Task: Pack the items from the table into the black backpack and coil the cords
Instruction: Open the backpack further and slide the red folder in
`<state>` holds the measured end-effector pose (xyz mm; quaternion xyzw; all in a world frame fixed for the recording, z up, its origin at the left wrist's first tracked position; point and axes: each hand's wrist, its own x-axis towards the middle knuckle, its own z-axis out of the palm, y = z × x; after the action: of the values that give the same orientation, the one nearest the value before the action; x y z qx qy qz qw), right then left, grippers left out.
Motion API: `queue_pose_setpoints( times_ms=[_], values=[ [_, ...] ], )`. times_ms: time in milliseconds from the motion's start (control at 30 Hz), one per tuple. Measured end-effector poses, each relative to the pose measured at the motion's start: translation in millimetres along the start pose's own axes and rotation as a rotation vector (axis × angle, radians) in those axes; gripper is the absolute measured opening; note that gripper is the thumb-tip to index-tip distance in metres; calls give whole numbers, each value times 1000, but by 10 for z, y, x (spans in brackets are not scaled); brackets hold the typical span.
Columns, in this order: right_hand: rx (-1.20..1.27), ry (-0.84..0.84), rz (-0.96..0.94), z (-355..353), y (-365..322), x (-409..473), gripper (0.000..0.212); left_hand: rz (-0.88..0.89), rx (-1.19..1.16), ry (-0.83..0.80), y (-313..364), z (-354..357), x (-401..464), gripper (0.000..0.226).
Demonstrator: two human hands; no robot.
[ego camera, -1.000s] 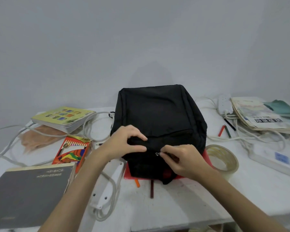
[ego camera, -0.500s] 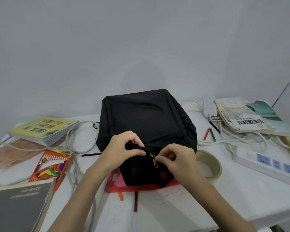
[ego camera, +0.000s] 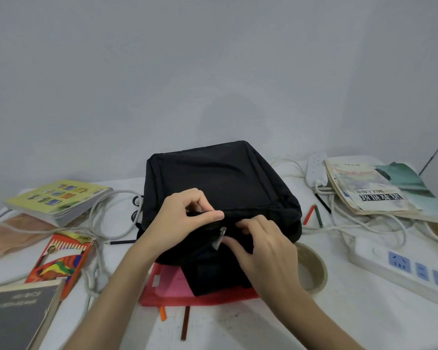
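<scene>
The black backpack (ego camera: 218,178) lies in the middle of the white table (ego camera: 263,324), resting on a red folder (ego camera: 213,296). My left hand (ego camera: 185,218) pinches the fabric at the backpack's near top edge, just left of the metal zipper pull (ego camera: 219,237). On the other side of the pull, my right hand (ego camera: 266,253) curls its fingers over the same seam, and its thumb touches the hanging pull. White cords (ego camera: 111,205) loop loosely on the left. More cords (ego camera: 364,223) tangle on the right beside a white power strip (ego camera: 402,269).
At left are a yellow book (ego camera: 58,198), a coloured-pencil box (ego camera: 61,258) and a dark book (ego camera: 15,317). A tape roll (ego camera: 314,271) sits by my right wrist. Loose pencils (ego camera: 314,215) and stacked books (ego camera: 369,190) lie at right. Two pencils (ego camera: 185,322) lie near the front edge.
My right hand let go of the zipper pull, which now hangs down, and took hold of the seam beside it. My left hand kept its pinch. The view shifted slightly.
</scene>
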<state>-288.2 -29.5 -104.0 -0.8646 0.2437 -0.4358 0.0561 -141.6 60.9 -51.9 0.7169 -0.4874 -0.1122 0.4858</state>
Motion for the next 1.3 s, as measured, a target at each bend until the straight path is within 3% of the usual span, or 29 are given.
queue_pose_setpoints(
  times_ms=[133,267,467,600,667,800,1000,1133,1200,1300],
  values=[
    [88,20,-22,58,45,27,46,-49,-36,-28,42,70,59,21],
    [126,-14,-30,149,107,70,34,-109,-127,-38,12,210,103,25],
    [459,-481,186,-76,379,337,17,-137,-138,8,-137,183,214,34],
    [297,-589,131,-359,901,648,14,-179,-164,181,-160,-17,225,39],
    [203,-603,216,-421,1292,815,19,-225,-241,311,-160,-161,252,30],
    [135,-708,360,-15,1880,1051,18,-226,-251,339,-119,-254,330,26],
    [158,-597,481,582,1962,1068,15,-206,-200,451,-109,-245,537,23],
    [167,-448,439,414,1777,1086,25,-260,101,658,-374,-289,755,28],
    [204,-370,368,235,1608,1059,19,-300,184,720,-539,-306,823,28],
    [285,-501,338,-75,1375,920,10,-370,330,725,-812,-310,871,26]
  ],
)
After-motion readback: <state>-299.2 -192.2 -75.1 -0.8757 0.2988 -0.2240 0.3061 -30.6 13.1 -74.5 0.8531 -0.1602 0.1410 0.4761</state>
